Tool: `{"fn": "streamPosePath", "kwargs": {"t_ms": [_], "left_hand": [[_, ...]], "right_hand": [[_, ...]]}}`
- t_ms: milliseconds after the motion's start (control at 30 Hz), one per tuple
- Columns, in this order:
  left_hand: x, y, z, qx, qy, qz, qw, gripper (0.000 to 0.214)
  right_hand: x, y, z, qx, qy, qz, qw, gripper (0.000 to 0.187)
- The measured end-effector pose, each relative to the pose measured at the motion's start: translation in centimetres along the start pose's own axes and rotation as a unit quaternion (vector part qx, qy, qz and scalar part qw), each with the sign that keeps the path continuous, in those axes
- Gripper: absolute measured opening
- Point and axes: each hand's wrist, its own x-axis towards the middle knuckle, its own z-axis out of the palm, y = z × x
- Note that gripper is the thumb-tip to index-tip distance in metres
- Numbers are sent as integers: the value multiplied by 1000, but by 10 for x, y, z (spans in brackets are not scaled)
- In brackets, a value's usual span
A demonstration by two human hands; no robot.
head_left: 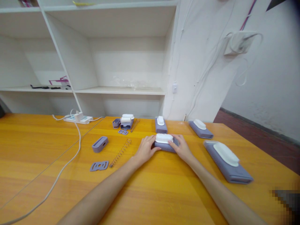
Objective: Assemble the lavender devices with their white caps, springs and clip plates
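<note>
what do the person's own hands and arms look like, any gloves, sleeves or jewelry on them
The left hand and right hand are ungloved. No ring, watch or bracelet shows. Both the left forearm and right forearm are bare to the picture's edge, without visible sleeves, markings or attached cables.

Shows 2 bare hands: 1 left hand (145, 148) and 1 right hand (182, 147). Totals 5 white-topped purple-grey blocks (165, 147): 1 between the hands, 1 just behind them, 2 toward the right, 1 farther back on the left. Adds 2 coil springs (120, 153), 2 flat slotted plates (97, 167) and 2 hollow purple-grey shells (101, 147). Also includes 1 wooden table (152, 200), 1 power strip (87, 119) with 1 white adapter (78, 117), 1 small wall plate (174, 88), 1 larger wall box (241, 43) and 1 white shelf unit (119, 91).
</note>
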Motion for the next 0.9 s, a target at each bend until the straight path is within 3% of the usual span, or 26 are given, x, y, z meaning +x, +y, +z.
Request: {"fn": "streamPosePath", "kwargs": {"t_ms": [333, 533, 767, 900], "left_hand": [[-2, -2, 5, 30, -15, -11, 999, 60], [-4, -3, 11, 92, 33, -26, 995, 60], [-3, -12, 11, 2, 33, 4, 999, 51], [-2, -16, 14, -27, 36, -18, 999, 56]], "right_hand": [[0, 1, 1, 5, -10, 9, 1000, 39], [-1, -1, 0, 16, -11, 12, 1000, 36], [-3, -7, -3, -4, -31, -4, 1000, 32], [-5, -13, -2, -20, -34, -11, 999, 42]]}}
